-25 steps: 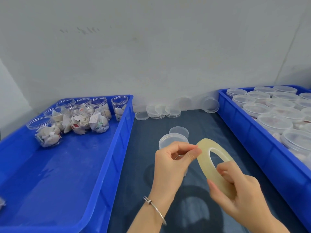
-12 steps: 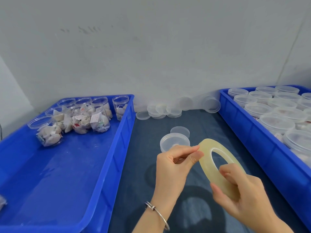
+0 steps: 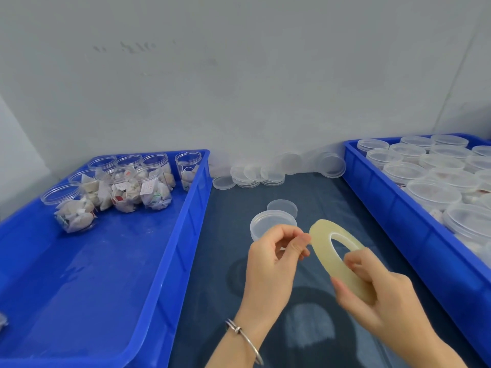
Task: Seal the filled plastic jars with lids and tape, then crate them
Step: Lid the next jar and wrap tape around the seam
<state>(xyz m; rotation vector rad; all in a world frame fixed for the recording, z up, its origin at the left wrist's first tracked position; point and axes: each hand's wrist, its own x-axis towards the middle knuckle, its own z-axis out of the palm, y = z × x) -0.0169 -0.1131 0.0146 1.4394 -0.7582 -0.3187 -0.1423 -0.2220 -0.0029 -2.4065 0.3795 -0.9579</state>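
Note:
A thin yellowish roll of clear tape (image 3: 322, 244) is held above the dark table mat. My right hand (image 3: 377, 293) grips its lower part, thumb through the hole. My left hand (image 3: 276, 258) pinches at the roll's upper left edge with thumb and forefinger. Just behind my left hand stands a lidded jar (image 3: 268, 224), partly hidden by my fingers. A loose lid (image 3: 282, 206) lies behind it. Open filled jars (image 3: 127, 187) stand in the far part of the left blue crate (image 3: 164, 274). Lidded jars (image 3: 430, 192) fill the right blue crate (image 3: 414, 229).
Several loose clear lids (image 3: 255, 175) lie stacked along the wall between the crates. The grey wall rises right behind the table. A bracelet sits on my left wrist. The near half of the left crate holds no jars.
The view has shifted slightly. My left thumb and forefinger have pulled a little away from the roll's edge. My right hand keeps its grip on the roll.

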